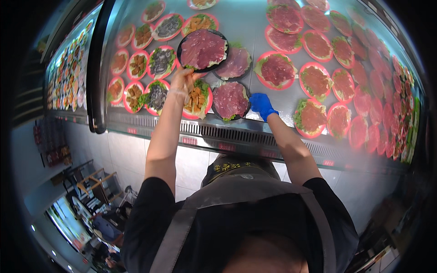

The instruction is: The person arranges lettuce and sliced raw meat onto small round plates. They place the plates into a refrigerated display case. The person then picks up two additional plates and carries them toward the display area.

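Observation:
My left hand (184,80), in a clear plastic glove, grips the near rim of a black plate of sliced raw meat (203,49). That plate is raised over the display and partly covers neighbouring plates. Behind its right side lies a second black plate of sliced meat (234,64) on lettuce. A third black plate of meat (231,100) rests near the front edge. My right hand (262,105), in a blue glove, has its curled fingertips at this plate's right rim; whether they grip it cannot be told. Under my left wrist sits a plate of orange-brown pieces (198,99).
The metal display shelf (252,89) holds rows of pink-rimmed plates, with dark grey strips (157,94) at left and red meat (276,70) at right. A slotted vent (218,131) runs along the front. A black post (99,68) stands left. Mirrored panels repeat plates.

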Available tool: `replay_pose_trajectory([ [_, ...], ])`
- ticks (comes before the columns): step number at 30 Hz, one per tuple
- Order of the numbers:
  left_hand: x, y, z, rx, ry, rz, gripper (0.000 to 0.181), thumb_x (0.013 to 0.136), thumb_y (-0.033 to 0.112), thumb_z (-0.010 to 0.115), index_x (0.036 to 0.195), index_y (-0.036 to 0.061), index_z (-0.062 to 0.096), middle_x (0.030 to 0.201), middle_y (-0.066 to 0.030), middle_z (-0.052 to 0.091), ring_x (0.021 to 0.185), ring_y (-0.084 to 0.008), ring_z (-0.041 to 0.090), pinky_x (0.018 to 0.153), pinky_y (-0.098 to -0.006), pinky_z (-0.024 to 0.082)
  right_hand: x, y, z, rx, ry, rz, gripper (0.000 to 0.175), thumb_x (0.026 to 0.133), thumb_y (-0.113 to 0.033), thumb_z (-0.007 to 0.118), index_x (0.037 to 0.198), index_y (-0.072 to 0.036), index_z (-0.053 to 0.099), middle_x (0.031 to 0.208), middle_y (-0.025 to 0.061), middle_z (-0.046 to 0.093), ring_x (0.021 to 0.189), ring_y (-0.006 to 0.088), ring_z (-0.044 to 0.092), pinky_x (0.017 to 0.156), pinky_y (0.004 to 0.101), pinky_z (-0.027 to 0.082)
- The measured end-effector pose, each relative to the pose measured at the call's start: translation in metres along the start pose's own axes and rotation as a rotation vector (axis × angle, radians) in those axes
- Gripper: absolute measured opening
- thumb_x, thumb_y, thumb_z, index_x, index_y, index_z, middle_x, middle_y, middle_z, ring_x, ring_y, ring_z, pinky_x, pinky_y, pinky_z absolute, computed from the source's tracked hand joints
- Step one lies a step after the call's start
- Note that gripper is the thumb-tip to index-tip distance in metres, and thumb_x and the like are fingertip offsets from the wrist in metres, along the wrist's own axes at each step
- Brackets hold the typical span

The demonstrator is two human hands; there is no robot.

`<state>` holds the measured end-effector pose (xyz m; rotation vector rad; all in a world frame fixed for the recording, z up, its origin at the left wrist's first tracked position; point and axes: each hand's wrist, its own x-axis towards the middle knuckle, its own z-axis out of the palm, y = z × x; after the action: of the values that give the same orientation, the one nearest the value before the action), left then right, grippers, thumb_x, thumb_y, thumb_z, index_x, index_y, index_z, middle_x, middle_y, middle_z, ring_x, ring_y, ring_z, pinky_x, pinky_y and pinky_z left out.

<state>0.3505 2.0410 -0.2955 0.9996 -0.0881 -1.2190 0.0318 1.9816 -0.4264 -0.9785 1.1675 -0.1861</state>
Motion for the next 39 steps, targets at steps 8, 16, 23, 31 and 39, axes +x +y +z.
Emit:
replay_pose_trajectory([
  [8, 0.174, -0.037, 0.034, 0.198, 0.159, -0.297, 0.011, 0.087, -0.004, 0.046, 0.098, -0.0006, 0.047, 0.090, -0.0091, 0.055, 0.082, -0.0244, 0.062, 0.081, -0.0362, 0.055, -0.107, -0.015, -0.040, 0.112, 0.306, 0.004, 0.019, 0.090, -0.015, 0.053, 0.103, -0.003, 0.061, 0.088, 0.0074, 0.068, 0.063, 0.0094, 0.055, 0.056, 0.0219, 0.045],
  [16, 0.242, -0.066, 0.045, 0.360, 0.215, -0.214, 0.016, 0.079, -0.008, 0.054, 0.093, 0.0014, 0.054, 0.089, -0.0101, 0.058, 0.073, -0.0224, 0.062, 0.058, -0.0303, 0.055, -0.127, -0.064, -0.081, 0.325, 0.558, -0.070, 0.021, 0.092, -0.017, 0.053, 0.101, -0.001, 0.063, 0.089, 0.0091, 0.068, 0.066, 0.0095, 0.058, 0.058, 0.0211, 0.046],
  [23, 0.215, -0.057, 0.055, 0.836, 0.103, -0.188, 0.019, 0.077, -0.004, 0.052, 0.094, 0.0027, 0.059, 0.082, -0.0088, 0.061, 0.069, -0.0210, 0.061, 0.056, -0.0283, 0.048, 0.036, -0.188, -0.153, 0.437, 0.502, -0.375, 0.014, 0.089, -0.013, 0.052, 0.082, -0.003, 0.059, 0.078, 0.0072, 0.065, 0.068, 0.0148, 0.061, 0.059, 0.0266, 0.047],
  [31, 0.234, -0.066, 0.153, 1.172, -0.269, 0.562, 0.023, 0.085, 0.013, 0.053, 0.102, 0.0002, 0.060, 0.096, -0.0163, 0.064, 0.092, -0.0290, 0.061, 0.079, -0.0357, 0.047, 0.167, -0.245, -0.229, -0.559, 0.879, -0.404, 0.023, 0.084, -0.021, 0.053, 0.085, 0.000, 0.064, 0.075, 0.0161, 0.063, 0.067, 0.0223, 0.059, 0.063, 0.0376, 0.045],
  [39, 0.331, -0.138, 0.224, 0.816, -0.262, 0.027, 0.021, 0.082, 0.013, 0.051, 0.094, 0.0024, 0.066, 0.079, -0.0090, 0.066, 0.074, -0.0144, 0.061, 0.065, -0.0331, 0.050, 0.215, -0.252, -0.266, -1.631, 0.647, -0.599, 0.020, 0.082, -0.025, 0.057, 0.074, -0.008, 0.061, 0.074, 0.0194, 0.061, 0.067, 0.0338, 0.060, 0.061, 0.0421, 0.047],
])
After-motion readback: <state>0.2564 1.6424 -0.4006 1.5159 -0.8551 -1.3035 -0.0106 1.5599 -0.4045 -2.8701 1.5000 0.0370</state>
